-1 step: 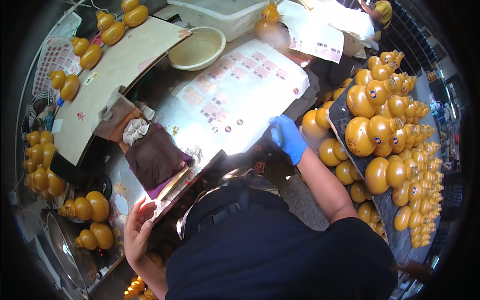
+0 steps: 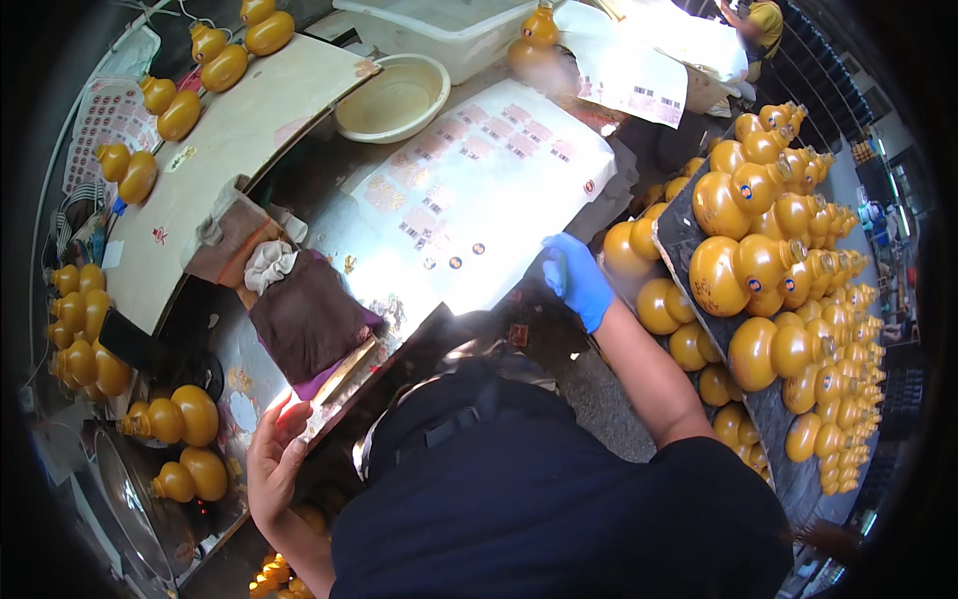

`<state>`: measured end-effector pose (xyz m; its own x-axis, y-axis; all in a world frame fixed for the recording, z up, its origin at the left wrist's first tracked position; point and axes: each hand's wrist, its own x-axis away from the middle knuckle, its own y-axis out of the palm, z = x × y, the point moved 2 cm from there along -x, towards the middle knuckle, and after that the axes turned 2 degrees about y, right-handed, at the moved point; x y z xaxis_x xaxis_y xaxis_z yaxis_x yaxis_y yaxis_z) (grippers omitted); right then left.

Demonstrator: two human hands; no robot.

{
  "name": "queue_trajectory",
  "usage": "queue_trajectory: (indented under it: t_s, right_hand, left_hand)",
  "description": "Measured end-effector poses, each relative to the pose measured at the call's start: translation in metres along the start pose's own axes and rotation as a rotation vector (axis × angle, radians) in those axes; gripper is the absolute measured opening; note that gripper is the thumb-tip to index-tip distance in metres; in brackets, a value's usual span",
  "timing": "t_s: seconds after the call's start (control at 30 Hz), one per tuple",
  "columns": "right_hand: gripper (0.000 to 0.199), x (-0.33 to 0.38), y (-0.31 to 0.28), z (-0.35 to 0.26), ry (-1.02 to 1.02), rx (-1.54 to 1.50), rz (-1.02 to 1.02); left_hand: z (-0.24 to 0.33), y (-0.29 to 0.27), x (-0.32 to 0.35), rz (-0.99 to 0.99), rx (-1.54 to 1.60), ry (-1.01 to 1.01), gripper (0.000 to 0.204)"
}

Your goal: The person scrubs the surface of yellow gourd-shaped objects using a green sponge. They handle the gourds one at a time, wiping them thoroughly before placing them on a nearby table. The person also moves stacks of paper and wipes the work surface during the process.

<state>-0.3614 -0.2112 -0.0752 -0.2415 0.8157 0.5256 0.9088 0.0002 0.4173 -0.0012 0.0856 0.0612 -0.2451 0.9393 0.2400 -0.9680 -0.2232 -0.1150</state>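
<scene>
My left hand [image 2: 276, 454] is bare and rests at the table's near edge, its fingers loosely bent and apart, with nothing seen in it. Just beyond it lies a folded dark brown cloth [image 2: 307, 307] with purple cloth under it. My right hand [image 2: 581, 285], in a blue glove, is curled closed by the right edge of a white label sheet [image 2: 519, 235]; what it holds, if anything, is hidden. Round dark stickers [image 2: 455, 264] and rows of printed labels are on the sheet. Right of the glove stand yellow gourd-shaped bottles [image 2: 631, 240].
A dark board [image 2: 689, 250] carries many more gourd bottles on the right. A cream basin [image 2: 394, 98] and a white plastic tub [image 2: 439, 35] stand at the back. More gourd bottles [image 2: 180, 414] sit at left, near a pale raised board [image 2: 254, 110]. Another person [image 2: 763, 25] is at far right.
</scene>
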Motion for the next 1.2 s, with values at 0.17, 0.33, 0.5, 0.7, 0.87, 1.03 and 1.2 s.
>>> queue_trajectory:
  t_s: [0.17,0.33,0.5,0.7,0.87,1.03,1.2]
  right_hand:
    - [0.011,-0.03,-0.021,-0.022,-0.092,-0.397,0.036]
    - [0.007,-0.049,-0.019,-0.049,-0.413,-0.045,0.238]
    - [0.007,-0.056,-0.036,-0.032,-0.325,-0.178,0.258]
    - [0.01,-0.062,-0.048,-0.016,-0.166,-0.267,0.184]
    - [0.018,-0.039,-0.022,-0.032,-0.153,-0.386,0.155]
    - [0.02,-0.039,-0.028,-0.03,-0.121,-0.312,0.086]
    - [0.037,0.001,-0.02,0.002,0.057,-0.242,0.126]
  left_hand:
    - [0.021,0.007,-0.031,-0.052,-0.023,0.045,0.064]
    - [0.024,0.009,-0.042,-0.054,-0.025,0.038,0.07]
    - [0.021,0.007,-0.045,-0.045,0.017,0.001,0.072]
    - [0.018,0.004,-0.042,-0.031,0.027,-0.011,0.072]
    - [0.018,0.006,-0.04,-0.032,0.012,0.004,0.071]
    - [0.015,0.003,-0.03,-0.031,0.008,0.03,0.068]
    - [0.012,0.0,-0.023,-0.018,-0.005,0.025,0.065]
